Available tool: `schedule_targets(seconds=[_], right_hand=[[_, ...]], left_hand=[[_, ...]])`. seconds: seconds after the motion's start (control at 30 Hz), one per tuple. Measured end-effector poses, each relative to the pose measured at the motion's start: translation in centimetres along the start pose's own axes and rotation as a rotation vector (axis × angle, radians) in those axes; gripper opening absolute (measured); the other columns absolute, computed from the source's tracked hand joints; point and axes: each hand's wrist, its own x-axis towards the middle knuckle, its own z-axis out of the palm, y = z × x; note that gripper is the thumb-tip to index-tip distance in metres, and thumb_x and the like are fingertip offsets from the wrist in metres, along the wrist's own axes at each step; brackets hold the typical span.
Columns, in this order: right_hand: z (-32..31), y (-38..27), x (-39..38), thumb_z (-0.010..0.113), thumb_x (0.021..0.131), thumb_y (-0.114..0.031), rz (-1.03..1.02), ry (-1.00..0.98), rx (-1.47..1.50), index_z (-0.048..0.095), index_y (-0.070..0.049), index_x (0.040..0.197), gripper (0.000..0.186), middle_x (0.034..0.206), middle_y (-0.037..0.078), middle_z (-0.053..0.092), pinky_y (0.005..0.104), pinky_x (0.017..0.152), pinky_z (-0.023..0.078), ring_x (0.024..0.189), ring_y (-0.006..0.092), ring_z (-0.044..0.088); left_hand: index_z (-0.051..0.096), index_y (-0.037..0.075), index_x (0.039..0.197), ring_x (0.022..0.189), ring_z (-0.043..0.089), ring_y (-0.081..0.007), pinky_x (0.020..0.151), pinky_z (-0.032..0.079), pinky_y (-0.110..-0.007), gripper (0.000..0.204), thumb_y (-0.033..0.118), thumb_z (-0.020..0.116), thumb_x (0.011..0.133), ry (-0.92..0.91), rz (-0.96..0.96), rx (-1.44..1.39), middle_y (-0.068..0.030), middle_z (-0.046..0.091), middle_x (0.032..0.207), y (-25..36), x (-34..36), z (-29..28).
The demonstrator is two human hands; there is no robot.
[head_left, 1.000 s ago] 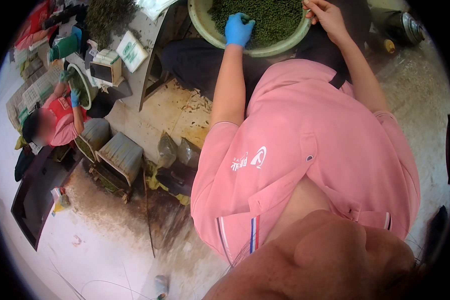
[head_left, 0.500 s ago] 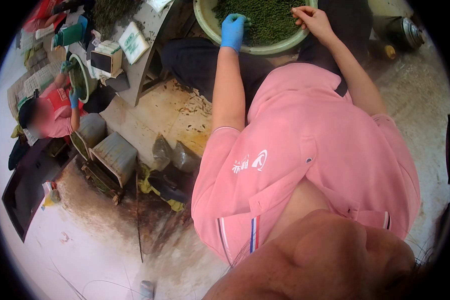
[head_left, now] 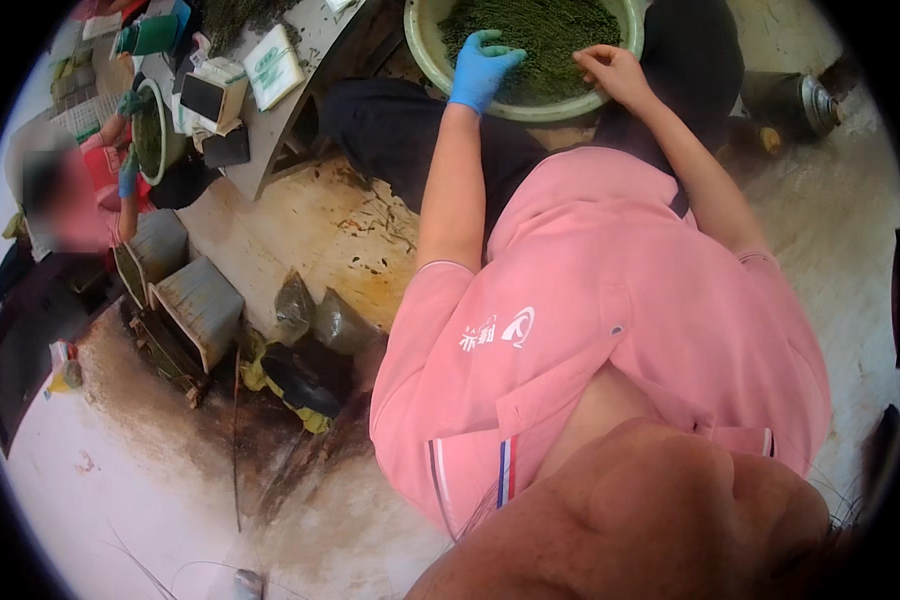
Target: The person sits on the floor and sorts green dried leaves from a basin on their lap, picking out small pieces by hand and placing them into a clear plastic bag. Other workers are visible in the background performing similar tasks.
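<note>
A wide pale-green basin (head_left: 542, 112) rests at my lap, filled with dark green, fine leafy plant bits (head_left: 532, 48). Over its left side is my left hand (head_left: 482, 74), in a blue glove with greenish fingertips; its fingers are spread and nothing shows in them. My bare right hand (head_left: 618, 76) is at the basin's right rim. Thumb and fingertips are pinched together there, and whatever they hold, if anything, is too small to make out.
At left, a table (head_left: 310, 70) bears white packets (head_left: 273, 67) and a boxy device (head_left: 210, 97). A co-worker in gloves handles another basin (head_left: 177, 150). Grey bins (head_left: 202, 305) and clear bags (head_left: 342, 322) lie on the floor. A metal canister (head_left: 790, 103) stands right.
My left hand's fingers have spread and lifted from the plant bits. My right hand stays pinched and has shifted slightly down and left. The whole view has shifted a little.
</note>
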Motion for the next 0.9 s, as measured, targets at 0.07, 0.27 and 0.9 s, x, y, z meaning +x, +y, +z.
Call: schedule_targets(seconds=[0.07,0.27,0.9], right_hand=[[0.1,-0.3,0.5,0.068,0.095,-0.038,0.03,-0.022,0.004,0.073,-0.005,0.106,0.035,0.087,0.001,0.071,0.0237,0.06,0.05,0.071,0.0073,0.065],[1.7,-2.3,4.3,0.068,0.094,-0.037,-0.11,-0.077,-0.192,0.073,-0.002,0.105,0.037,0.083,0.006,0.072,0.0288,0.063,0.052,0.069,0.0112,0.066],[12.5,-6.0,15.7,0.071,0.089,-0.022,-0.416,-0.091,-0.593,0.075,-0.01,0.105,0.021,0.11,0.01,0.069,0.0397,0.089,0.054,0.1,0.0238,0.067]], left_hand=[[0.05,0.0,0.128,0.085,0.069,-0.0204,0.079,0.057,-0.032,0.061,0.009,0.083,0.077,0.015,0.002,0.092,-0.0145,0.068,0.099,-0.5,0.0,-0.3],[0.052,-0.003,0.125,0.089,0.069,-0.0183,0.079,0.057,-0.031,0.051,0.006,0.078,0.082,0.026,0.026,0.107,-0.0166,0.071,0.098,0.8,-0.9,-0.6],[0.064,0.003,0.101,0.081,0.061,-0.0141,0.075,0.052,-0.029,0.016,0.002,0.071,0.087,0.714,0.378,0.072,-0.0044,0.065,0.094,2.6,-1.9,-6.1]])
